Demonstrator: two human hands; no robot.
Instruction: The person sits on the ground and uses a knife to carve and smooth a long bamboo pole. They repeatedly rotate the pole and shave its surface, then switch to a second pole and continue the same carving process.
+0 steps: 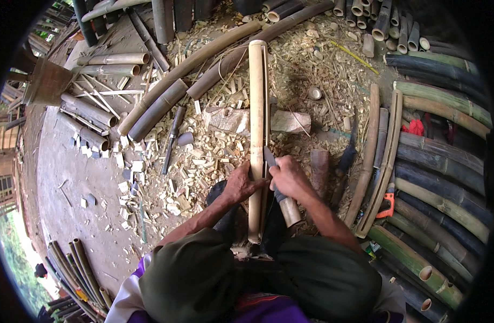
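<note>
A pale bamboo pole (256, 107) lies lengthwise in front of me, between my knees, with a long slit along its right side. Its middle crosses a chopped log (228, 119). My left hand (243, 184) is closed around the pole's near half, thumb over the top. Beside it, my right hand (291, 176) grips a knife (288, 210). The blade's tip shows beyond my fist, close against the slit side, and a thick, pale handle points back toward me. How deep the blade sits, if at all, I cannot tell.
Wood chips (190, 177) cover the ground around the log. Dark bamboo poles (440, 156) are stacked at the right, with an orange-handled saw (386, 205) by them. A dark-bladed tool (348, 156) stands right of the log. Cut bamboo lengths (115, 63) lie at the left.
</note>
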